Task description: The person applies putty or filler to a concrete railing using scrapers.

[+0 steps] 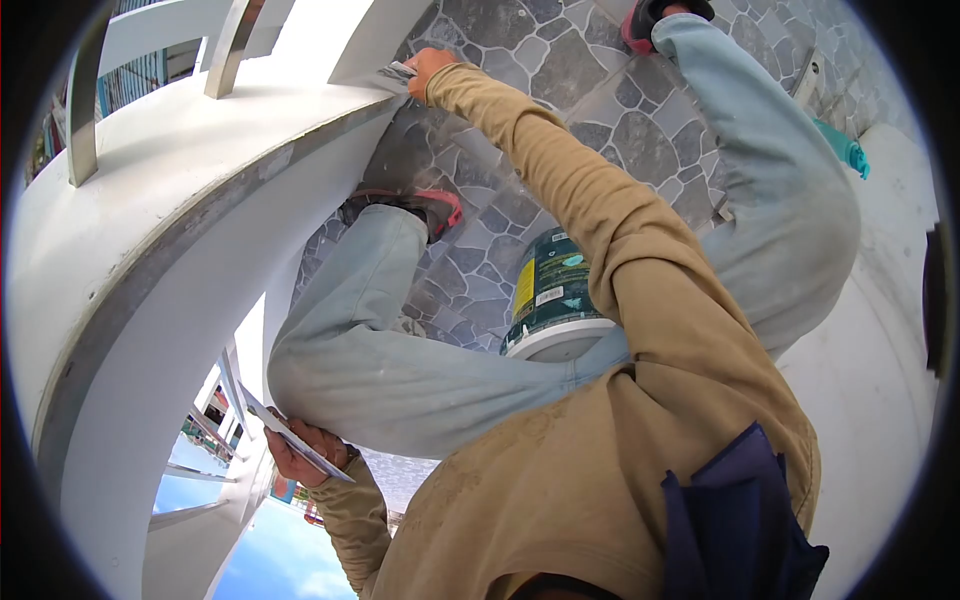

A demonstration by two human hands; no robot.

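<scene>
At the top centre, my right hand (430,72) is closed on a small grey metal blade (398,70), which touches the far end of the white ledge (290,110) along its grey edge strip. Lower left, beside my bent knee, my left hand (305,452) grips a flat, pale plate-like tool (300,440) by its underside. The plate is tilted and its long edge faces the camera. Part of the left fingers is hidden behind it.
A green bucket (550,290) stands between my legs on the stone-patterned floor (640,145). Metal posts (232,50) rise from the ledge. A teal object (843,148) lies at the right, by a white surface (890,260). Railings are at lower left.
</scene>
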